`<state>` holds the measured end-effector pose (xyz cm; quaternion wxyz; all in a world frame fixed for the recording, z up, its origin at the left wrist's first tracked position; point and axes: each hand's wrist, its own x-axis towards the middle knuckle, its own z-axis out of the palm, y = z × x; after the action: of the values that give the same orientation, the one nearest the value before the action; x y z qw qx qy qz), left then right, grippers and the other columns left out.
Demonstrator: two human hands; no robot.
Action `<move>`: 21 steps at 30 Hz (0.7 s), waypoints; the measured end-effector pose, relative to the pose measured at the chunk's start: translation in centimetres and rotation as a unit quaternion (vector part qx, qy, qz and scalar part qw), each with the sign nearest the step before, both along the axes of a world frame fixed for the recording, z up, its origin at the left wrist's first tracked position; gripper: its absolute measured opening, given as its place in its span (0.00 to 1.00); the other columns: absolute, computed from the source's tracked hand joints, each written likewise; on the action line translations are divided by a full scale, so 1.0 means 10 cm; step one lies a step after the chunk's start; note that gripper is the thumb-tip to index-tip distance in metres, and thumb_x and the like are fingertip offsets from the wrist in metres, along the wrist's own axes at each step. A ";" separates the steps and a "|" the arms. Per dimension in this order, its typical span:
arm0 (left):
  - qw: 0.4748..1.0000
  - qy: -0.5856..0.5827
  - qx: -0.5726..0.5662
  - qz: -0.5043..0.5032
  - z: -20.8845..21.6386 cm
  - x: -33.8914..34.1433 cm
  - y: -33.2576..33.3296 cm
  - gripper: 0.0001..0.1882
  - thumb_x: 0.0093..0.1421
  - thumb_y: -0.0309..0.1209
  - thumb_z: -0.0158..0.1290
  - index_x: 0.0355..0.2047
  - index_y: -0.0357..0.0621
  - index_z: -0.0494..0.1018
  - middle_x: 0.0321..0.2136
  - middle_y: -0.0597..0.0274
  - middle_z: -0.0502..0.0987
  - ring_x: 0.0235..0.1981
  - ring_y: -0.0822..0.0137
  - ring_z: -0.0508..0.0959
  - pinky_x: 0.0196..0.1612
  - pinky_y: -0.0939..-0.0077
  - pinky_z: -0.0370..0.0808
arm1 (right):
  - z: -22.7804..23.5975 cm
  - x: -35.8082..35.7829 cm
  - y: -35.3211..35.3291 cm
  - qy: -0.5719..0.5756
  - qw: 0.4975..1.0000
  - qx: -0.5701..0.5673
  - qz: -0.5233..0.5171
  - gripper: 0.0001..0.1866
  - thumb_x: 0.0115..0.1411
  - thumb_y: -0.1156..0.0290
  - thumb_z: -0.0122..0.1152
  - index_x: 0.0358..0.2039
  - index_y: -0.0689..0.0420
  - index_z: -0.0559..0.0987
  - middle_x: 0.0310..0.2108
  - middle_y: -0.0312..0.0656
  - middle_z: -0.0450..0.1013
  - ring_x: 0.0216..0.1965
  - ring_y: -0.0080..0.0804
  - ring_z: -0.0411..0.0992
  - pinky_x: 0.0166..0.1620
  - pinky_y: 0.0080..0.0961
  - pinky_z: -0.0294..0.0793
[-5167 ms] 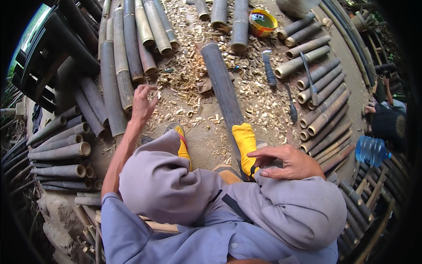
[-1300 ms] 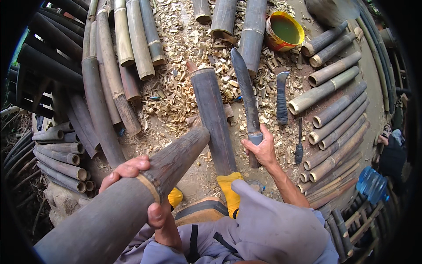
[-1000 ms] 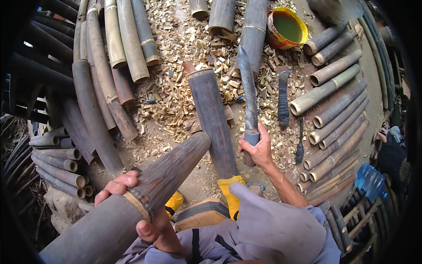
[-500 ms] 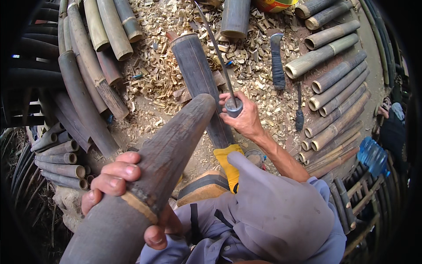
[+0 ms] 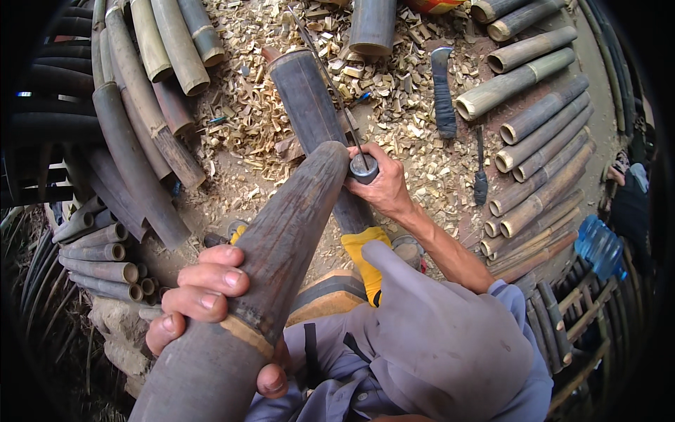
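My left hand (image 5: 204, 292) is closed round a thick, dark club-like piece (image 5: 281, 232) with a pale ring and a tapering far end; whether it is wood or bamboo I cannot tell. In my right hand (image 5: 390, 186) is a long-bladed knife (image 5: 363, 169), its round butt facing up and its thin blade pointing away along a dark bamboo tube (image 5: 301, 98). Blade and tube overlap here, and contact is unclear. The club's tip comes right up to the knife butt. The tube's near end meets yellow cloth (image 5: 364, 253) by my grey-clad knee.
Pale shavings (image 5: 246, 105) cover the ground. Cut bamboo tubes (image 5: 517, 91) lie in a row at the right, longer ones (image 5: 137, 91) at the left. A wrapped-handle blade (image 5: 443, 91) and a thin dark tool (image 5: 480, 165) lie between. A blue plastic bottle (image 5: 598, 246) is far right.
The club and my left hand have shifted right. My right hand has come slightly left, and the knife blade now leans further left over the bamboo tube.
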<state>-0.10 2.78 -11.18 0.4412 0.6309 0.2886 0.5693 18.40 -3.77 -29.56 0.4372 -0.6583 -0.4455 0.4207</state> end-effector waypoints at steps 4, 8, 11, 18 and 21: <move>1.000 0.005 -0.011 0.009 0.00 0.03 -0.01 0.42 0.45 0.48 0.57 0.58 0.44 0.57 0.42 0.55 0.68 0.42 0.57 0.71 0.51 0.52 0.68 | 0.00 0.01 0.02 0.002 1.000 -0.010 0.005 0.22 0.46 0.71 0.71 0.41 0.62 0.72 0.29 0.46 0.78 0.30 0.33 0.79 0.33 0.27 0.78; 1.000 0.015 -0.010 0.008 0.01 0.02 0.00 0.42 0.45 0.48 0.57 0.58 0.44 0.56 0.42 0.55 0.68 0.42 0.57 0.71 0.51 0.52 0.68 | 0.02 0.01 0.03 -0.003 1.000 -0.013 0.014 0.22 0.47 0.71 0.70 0.41 0.62 0.72 0.29 0.46 0.78 0.30 0.32 0.79 0.33 0.27 0.78; 1.000 0.020 -0.002 0.002 0.00 0.04 -0.01 0.42 0.46 0.48 0.57 0.58 0.44 0.56 0.41 0.55 0.68 0.42 0.57 0.71 0.51 0.51 0.68 | 0.02 0.02 0.03 -0.005 1.000 -0.013 0.009 0.22 0.47 0.71 0.70 0.40 0.62 0.72 0.29 0.46 0.78 0.30 0.33 0.79 0.33 0.26 0.78; 0.999 0.022 0.022 -0.015 -0.04 0.06 -0.03 0.42 0.47 0.47 0.55 0.59 0.43 0.54 0.41 0.53 0.67 0.43 0.56 0.71 0.51 0.51 0.69 | 0.04 0.42 -0.03 -0.115 0.989 0.039 0.090 0.19 0.51 0.72 0.66 0.42 0.61 0.72 0.26 0.43 0.76 0.27 0.32 0.78 0.26 0.27 0.81; 0.999 0.025 0.028 -0.012 -0.06 0.03 -0.04 0.41 0.48 0.46 0.55 0.59 0.43 0.54 0.42 0.52 0.67 0.43 0.55 0.71 0.52 0.51 0.68 | 0.18 0.87 0.04 -0.221 0.970 0.030 0.097 0.17 0.52 0.72 0.62 0.43 0.60 0.72 0.27 0.42 0.75 0.25 0.31 0.76 0.26 0.26 0.80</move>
<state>0.24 2.37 -11.78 0.4230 0.6606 0.2760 0.5554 27.10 -3.34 -27.77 0.3051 -0.6750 -0.6050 0.2918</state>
